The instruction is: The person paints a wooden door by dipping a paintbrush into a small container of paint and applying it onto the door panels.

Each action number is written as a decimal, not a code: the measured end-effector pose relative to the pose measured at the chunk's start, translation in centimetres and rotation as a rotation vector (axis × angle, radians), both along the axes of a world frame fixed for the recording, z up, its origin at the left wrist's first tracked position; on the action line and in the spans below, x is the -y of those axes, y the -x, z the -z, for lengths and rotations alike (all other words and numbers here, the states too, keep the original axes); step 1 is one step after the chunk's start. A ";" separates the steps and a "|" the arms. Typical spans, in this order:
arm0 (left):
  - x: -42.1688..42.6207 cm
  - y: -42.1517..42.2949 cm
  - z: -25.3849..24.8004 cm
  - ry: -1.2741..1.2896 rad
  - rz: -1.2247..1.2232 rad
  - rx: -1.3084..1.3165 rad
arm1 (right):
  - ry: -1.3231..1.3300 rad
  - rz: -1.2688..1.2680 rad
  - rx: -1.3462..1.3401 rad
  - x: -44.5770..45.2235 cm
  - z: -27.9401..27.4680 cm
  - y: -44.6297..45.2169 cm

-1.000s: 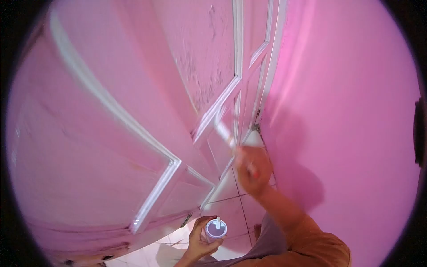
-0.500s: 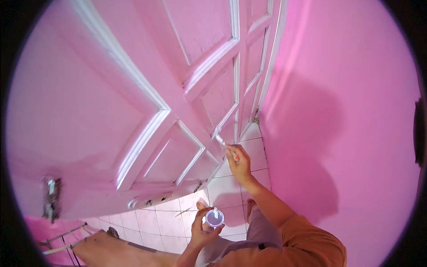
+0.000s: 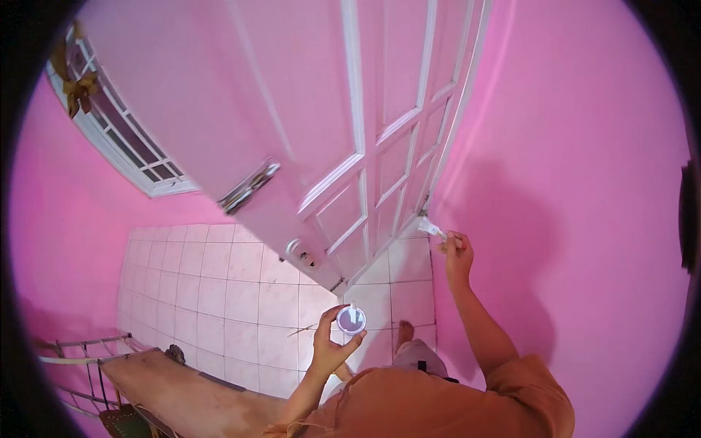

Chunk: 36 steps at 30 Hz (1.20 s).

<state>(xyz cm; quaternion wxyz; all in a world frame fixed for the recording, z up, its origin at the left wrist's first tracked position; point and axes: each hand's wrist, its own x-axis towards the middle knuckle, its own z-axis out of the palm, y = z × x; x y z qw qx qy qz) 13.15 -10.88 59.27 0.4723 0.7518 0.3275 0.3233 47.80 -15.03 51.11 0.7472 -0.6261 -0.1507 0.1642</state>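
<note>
My left hand is wrapped round a small open cup with a pale rim; a white strip shows at its top edge. My right hand grips a brush with white on its head. That brush is beside the lower hinge-side corner of a pink panelled door, near the pink wall. White mouldings frame the door's panels. Whether the brush touches the door or the wall, I cannot tell.
A door handle and a lock plate are on the door. Pale tiles cover the floor. At the lower left are a brown surface and a metal frame. A white-framed window is at the upper left.
The brush in my right hand has moved right, away from the door's panel moulding. My left hand and the cup sit slightly higher. The view has shifted, showing more floor and the window.
</note>
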 end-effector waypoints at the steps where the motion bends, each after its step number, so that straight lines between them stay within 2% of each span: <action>1: 0.0 0.8 -0.9 -0.032 0.005 -0.007 | -0.005 -0.005 0.015 0.7 -1.0 1.1; 6: 0.5 6.2 -2.3 -0.074 -0.014 0.084 | 0.052 -0.067 -0.064 3.6 -5.2 9.0; 9: 0.6 9.5 -2.6 -0.111 -0.045 0.095 | 0.022 -0.065 -0.141 3.9 -6.3 13.1; 18: -0.3 18.8 -2.2 -0.036 0.040 0.107 | 0.036 -0.159 -0.138 5.2 -9.4 23.7; 27: -1.7 23.3 -2.5 -0.037 -0.002 0.113 | 0.034 -0.206 -0.125 3.9 -12.5 29.4; 36: -4.8 24.0 -2.3 -0.006 -0.070 0.140 | 0.039 -0.285 -0.093 2.0 -12.8 30.7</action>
